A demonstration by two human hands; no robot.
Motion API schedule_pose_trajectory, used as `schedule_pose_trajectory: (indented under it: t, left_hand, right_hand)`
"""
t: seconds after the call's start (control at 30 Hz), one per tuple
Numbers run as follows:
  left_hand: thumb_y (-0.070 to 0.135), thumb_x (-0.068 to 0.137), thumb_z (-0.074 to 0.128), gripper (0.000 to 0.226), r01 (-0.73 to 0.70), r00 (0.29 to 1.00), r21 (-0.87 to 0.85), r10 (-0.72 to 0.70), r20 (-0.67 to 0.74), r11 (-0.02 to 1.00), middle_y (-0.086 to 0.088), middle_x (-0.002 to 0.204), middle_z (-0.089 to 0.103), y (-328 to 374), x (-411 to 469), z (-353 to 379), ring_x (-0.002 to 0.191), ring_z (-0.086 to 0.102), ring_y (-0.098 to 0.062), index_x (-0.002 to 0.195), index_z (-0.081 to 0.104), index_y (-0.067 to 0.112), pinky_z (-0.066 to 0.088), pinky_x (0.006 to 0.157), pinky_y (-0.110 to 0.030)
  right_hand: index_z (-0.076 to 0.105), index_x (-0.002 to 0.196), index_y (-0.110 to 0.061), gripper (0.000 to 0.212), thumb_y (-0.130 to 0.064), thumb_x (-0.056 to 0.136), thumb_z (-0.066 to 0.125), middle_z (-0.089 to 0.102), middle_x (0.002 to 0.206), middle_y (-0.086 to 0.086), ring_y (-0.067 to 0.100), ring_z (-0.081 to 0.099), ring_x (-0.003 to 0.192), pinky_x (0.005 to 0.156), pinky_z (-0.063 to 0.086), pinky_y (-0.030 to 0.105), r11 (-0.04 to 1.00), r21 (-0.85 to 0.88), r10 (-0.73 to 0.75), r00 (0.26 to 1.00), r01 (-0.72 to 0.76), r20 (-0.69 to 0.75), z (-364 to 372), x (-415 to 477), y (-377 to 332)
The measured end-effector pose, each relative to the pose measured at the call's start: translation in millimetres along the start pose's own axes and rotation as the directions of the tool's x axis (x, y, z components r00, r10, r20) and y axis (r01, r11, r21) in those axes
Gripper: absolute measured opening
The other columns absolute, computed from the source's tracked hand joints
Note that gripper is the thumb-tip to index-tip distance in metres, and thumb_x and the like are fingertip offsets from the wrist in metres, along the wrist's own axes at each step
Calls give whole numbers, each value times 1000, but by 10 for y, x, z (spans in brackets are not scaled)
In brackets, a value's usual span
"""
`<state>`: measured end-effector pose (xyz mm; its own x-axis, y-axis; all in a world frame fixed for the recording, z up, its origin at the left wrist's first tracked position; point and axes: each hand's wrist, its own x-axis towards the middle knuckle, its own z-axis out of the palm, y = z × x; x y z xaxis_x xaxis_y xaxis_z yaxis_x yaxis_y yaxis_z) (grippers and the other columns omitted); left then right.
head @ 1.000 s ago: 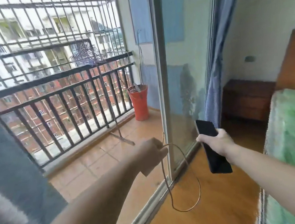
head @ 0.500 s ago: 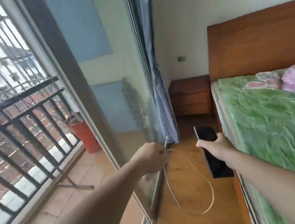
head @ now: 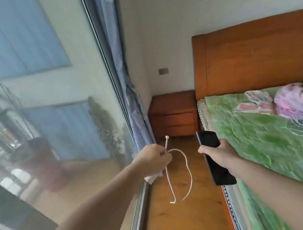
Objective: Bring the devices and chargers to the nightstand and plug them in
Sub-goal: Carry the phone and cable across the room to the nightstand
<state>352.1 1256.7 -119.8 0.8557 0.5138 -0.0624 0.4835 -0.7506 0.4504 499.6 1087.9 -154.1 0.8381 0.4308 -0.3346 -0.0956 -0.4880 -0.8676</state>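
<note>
- Bed (head: 260,139) with a green cover fills the right side, under a wooden headboard (head: 254,54).
- Wooden nightstand (head: 173,112) stands in the far corner — between headboard and curtain (head: 119,61).
- Right hand (head: 219,149) grips a dark phone (head: 216,161), screen tilted left.
- Left hand (head: 155,157) is closed around a white charging cable (head: 188,169) — its loop dangles over the wooden floor (head: 179,222).

A black phone (head: 216,161) sits in the right hand (head: 220,150), its dark screen tilted up. A white charger cable (head: 186,166) hangs in a loop from the closed left hand (head: 156,157) — one plug end pokes up. The brown wooden nightstand (head: 173,114) stands far ahead — in the corner beside the bed.
</note>
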Motion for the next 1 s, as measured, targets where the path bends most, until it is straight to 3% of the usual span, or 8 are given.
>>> schedule_pose_trajectory:
  t: [0.1,0.27,0.4,0.57,0.8,1.0]
  left_hand:
    - [38,81,49,32,-26,1000,-22,26,12,999,5,55,57,-45,772,15,52,53,-14,60,62,17,37,47,-25]
    - [36,78,50,34,-56,998,-77,57,12,995,4,54,53,-260,2322,113,51,47,-17,54,52,13,36,48,-26]
    - [38,79,52,36,-62,997,-106,67,40,992,6,54,52,-393,3462,90,49,47,-14,48,49,19,33,46,-26]
    - [37,79,51,37,-88,994,-51,91,60,995,7,52,50,-479,4550,-208,50,46,-15,47,47,20,34,48,-27]
    - [41,84,50,40,-175,984,8,175,22,984,8,55,52,-448,6028,-438,50,48,-13,49,45,23,32,47,-27]
    - [39,87,50,40,-145,987,78,138,83,986,8,52,47,-646,7482,-357,48,45,-13,51,41,24,32,48,-27]
  right_hand:
    - [51,116,-15,75,-47,53,73,62,107,8,30,61,94,83,51,41,1000,8,2,1000,-2,-12,27,609,-225]
    - [59,102,-18,64,-47,47,73,69,95,9,29,66,83,80,54,41,1000,-24,-21,999,20,-41,109,1924,-589]
    - [57,96,-19,57,-46,48,72,67,93,7,25,64,81,66,49,34,999,-51,13,996,-18,-88,122,2977,-952]
    - [55,103,-19,63,-48,48,70,65,96,6,25,62,83,64,46,32,999,-27,26,997,-28,-77,144,3975,-1489]
    - [55,101,-22,49,-43,62,76,62,94,-1,15,57,77,55,36,28,999,-20,-47,996,46,-76,212,5587,-2150]
    - [55,108,-16,67,-51,54,76,61,95,2,23,59,86,62,43,34,998,35,-45,997,47,-59,485,7356,-2344]
